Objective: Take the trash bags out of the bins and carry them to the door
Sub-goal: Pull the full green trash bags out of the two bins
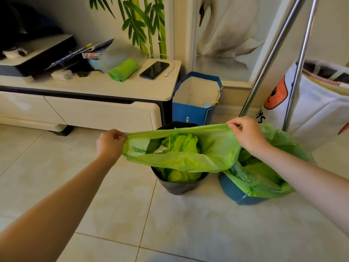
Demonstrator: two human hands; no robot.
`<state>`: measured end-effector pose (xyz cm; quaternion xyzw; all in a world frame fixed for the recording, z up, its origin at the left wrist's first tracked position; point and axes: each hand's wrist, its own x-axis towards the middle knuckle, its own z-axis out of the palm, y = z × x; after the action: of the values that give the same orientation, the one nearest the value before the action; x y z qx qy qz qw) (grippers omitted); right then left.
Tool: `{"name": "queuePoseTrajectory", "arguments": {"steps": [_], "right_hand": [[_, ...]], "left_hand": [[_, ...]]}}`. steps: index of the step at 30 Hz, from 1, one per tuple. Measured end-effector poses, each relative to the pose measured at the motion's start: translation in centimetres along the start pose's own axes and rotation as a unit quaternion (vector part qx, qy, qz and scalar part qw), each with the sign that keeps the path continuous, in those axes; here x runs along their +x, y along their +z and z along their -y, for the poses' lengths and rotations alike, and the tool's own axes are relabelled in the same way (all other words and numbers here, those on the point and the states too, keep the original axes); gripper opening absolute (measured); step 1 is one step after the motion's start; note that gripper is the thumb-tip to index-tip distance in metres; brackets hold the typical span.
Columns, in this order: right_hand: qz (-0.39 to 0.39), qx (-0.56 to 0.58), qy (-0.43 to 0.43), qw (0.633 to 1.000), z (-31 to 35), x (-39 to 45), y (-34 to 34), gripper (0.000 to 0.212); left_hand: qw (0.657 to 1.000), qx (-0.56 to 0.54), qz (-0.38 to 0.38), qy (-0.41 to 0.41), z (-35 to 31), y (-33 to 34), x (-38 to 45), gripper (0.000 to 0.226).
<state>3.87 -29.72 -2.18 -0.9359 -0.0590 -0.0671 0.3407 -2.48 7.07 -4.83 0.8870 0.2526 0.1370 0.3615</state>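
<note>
Both hands, left (109, 143) & right (245, 133), pinch bag (188, 159) rim, bag not yet out of dark bin (179, 184); 2nd bag (264, 178) untouched, door carry left.

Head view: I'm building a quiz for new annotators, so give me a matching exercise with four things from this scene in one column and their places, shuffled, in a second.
Things
1. black bin
2. blue bin
3. roll of green bags
4. blue paper bag

Places
A. lying on the cabinet top beside the phone
B. on the floor under the right forearm
C. against the wall, at the end of the cabinet
D. below the green trash bag that both hands stretch open

Pairs: 1-D, 2-B, 3-A, 4-C
</note>
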Motion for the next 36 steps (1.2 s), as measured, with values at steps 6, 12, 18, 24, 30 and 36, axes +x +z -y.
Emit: {"name": "queuePoseTrajectory", "arguments": {"steps": [6,12,18,24,30,36], "right_hand": [[0.182,0.049,0.244,0.951,0.3,-1.9,0.0,0.043],[0.209,0.024,0.284,0.935,0.8,-1.6,-1.0,0.013],[0.213,0.102,0.27,0.934,4.3,-0.2,-1.6,0.018],[0.102,0.193,0.287,0.933,6.0,2.6,-0.9,0.015],[0.024,0.212,0.215,0.953,7.1,3.3,-2.2,0.017],[-0.029,0.253,0.132,0.958,9.1,3.6,-4.3,0.024]], "left_hand": [[0.957,-0.088,0.217,-0.172,0.4,0.1,-1.2,0.039],[0.949,-0.123,0.225,-0.182,-0.4,-0.1,-1.4,0.016],[0.952,-0.178,0.197,-0.153,-3.3,0.9,-0.9,0.009],[0.95,-0.215,0.153,-0.164,-4.8,2.0,-0.6,0.009],[0.954,-0.245,0.101,-0.139,-6.4,1.0,0.1,0.017],[0.954,-0.278,0.063,-0.088,-8.4,-1.4,0.1,0.02]]}}
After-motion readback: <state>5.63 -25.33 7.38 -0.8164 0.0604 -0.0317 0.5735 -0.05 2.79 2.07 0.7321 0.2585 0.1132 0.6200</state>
